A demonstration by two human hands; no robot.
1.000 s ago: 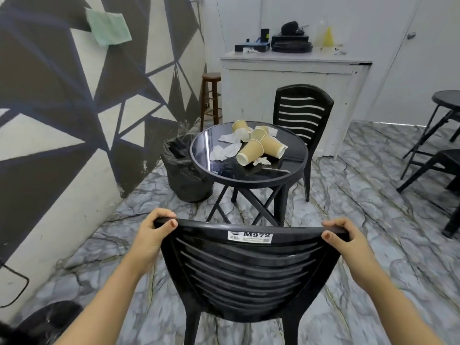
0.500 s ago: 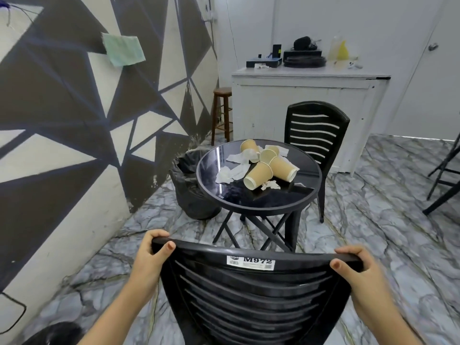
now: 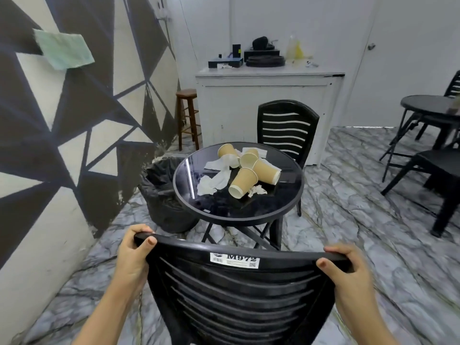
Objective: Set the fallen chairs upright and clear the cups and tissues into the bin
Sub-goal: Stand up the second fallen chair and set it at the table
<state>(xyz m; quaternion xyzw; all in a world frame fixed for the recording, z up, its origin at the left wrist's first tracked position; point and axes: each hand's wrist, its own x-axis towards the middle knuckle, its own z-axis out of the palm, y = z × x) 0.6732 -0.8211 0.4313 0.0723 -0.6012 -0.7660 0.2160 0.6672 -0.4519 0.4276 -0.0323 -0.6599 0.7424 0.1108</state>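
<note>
Two hands grip the near chair point(image 3: 236, 290) by its top rail: left hand point(image 3: 134, 255) and right hand point(image 3: 348, 272), fingers curled over each corner. Beyond, four cups point(image 3: 245, 181), it seems, lie tipped among crumpled tissues point(image 3: 214, 181) on the round surface point(image 3: 286, 195). Left of it stands the bin point(image 3: 161, 192); behind, another chair point(image 3: 286, 125) stands upright.

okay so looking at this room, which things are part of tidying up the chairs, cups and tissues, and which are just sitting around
Part of the job:
- held chair, gripped by left hand and right hand
- paper cups
- tissues
- bin
- round table

Just sitting around:
- wooden stool
- white counter with its clutter
- green cloth on the wall
</note>
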